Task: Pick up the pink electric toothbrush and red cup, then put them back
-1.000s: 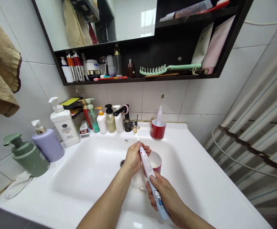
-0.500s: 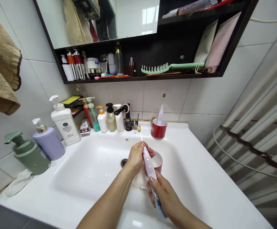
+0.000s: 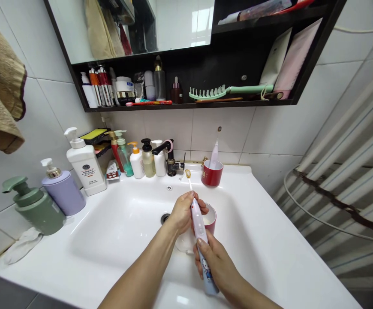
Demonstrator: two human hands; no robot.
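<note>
Over the white sink basin I hold an electric toothbrush, pale pink above and light blue below with a cartoon print. My right hand is wrapped round its lower handle, thumb on the front. My left hand pinches the toothbrush at its neck, where the brush head joins the handle. The head points away from me, with yellowish bristles at its tip. Behind my hands stands a red cup with a white inside, partly hidden by them.
Another red cup holding a second electric toothbrush stands on the back rim. Beside it is a black faucet. Several pump bottles line the back left edge. A dark shelf with toiletries hangs above.
My hands stay on the toothbrush in almost the same grip. The lower end of the handle has shifted slightly left, and the whole view has moved a little.
</note>
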